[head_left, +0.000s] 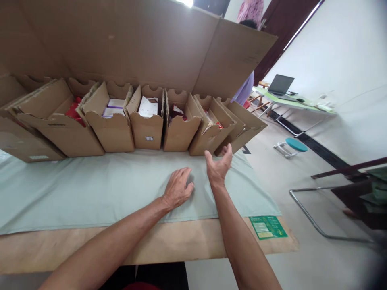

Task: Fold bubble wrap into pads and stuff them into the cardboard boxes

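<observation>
White wall (350,60) and pale floor (272,177) occupy the right side of our view; a laptop (281,86) sits on a far table (308,105), with a turquoise stool (296,144) near it. Our own table (181,241) bears a pale green cloth (90,189), its bare edge towards us. Along the cloth's far side we note a row of open cardboard boxes (117,135), standing side by side before a tall cardboard panel (145,40). Contents visible, left to right, include a red item (73,110), purple-and-white packs (114,112), a speckled white piece (148,106) and a dark red item (180,114). Our left hand (177,189) is over the cloth, back upward, fingers curved, thumb apart, nothing held; contact with the cloth we cannot tell. Our right hand (220,167) is raised before the rightmost boxes, thumb wide of the loosely curved fingers, also holding nothing. Whether its fingertips meet the cardboard we cannot tell.
</observation>
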Demonstrator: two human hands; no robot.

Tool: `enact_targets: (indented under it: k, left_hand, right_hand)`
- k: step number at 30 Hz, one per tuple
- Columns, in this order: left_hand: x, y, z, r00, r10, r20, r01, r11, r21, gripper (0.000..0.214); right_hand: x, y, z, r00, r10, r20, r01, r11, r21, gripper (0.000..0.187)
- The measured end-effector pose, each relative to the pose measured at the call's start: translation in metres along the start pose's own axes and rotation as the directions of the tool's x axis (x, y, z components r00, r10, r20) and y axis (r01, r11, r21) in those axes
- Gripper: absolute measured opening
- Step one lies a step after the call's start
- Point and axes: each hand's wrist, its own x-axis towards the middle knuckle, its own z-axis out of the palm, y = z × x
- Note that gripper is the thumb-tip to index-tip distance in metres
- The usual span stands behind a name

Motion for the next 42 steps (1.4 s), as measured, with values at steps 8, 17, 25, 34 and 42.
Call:
enact_targets:
  k: [8, 17, 25, 34, 42]
  left_hand:
    - [-0.002, -0.004, 0.004, 0.998, -0.02, -0.052, 0.015, 0.996, -0.091, 0.055]
    - [0.01, -0.003, -0.015, 0.902, -0.229, -0.365, 0.093, 0.931, -0.352, 0.059]
    - [-0.063, 0.024, -0.061, 0.802, -0.342, -0.489, 0.106, 0.888, -0.447, 0.05]
    - [-0.141, 0.025, -0.095, 0.735, -0.403, -0.545, 0.127, 0.872, -0.473, 0.055]
    - [-0.132, 0.037, -0.086, 0.922, -0.18, -0.341, 0.027, 0.912, -0.408, 0.073]
  right_hand:
    - [0.029, -0.102, -0.005, 0.83, -0.308, 0.465, 0.301, 0.949, 0.091, 0.068]
    - [0.058, -0.155, 0.011, 0.719, -0.218, 0.66, 0.519, 0.8, -0.301, 0.036]
    - [0.048, -0.166, 0.001, 0.697, -0.262, 0.668, 0.535, 0.81, -0.241, 0.033]
    - [-0.05, -0.102, -0.182, 0.672, -0.49, 0.555, 0.444, 0.867, 0.227, 0.016]
    - [-0.099, -0.009, -0.269, 0.864, 0.002, 0.504, -0.152, 0.955, 0.256, 0.07]
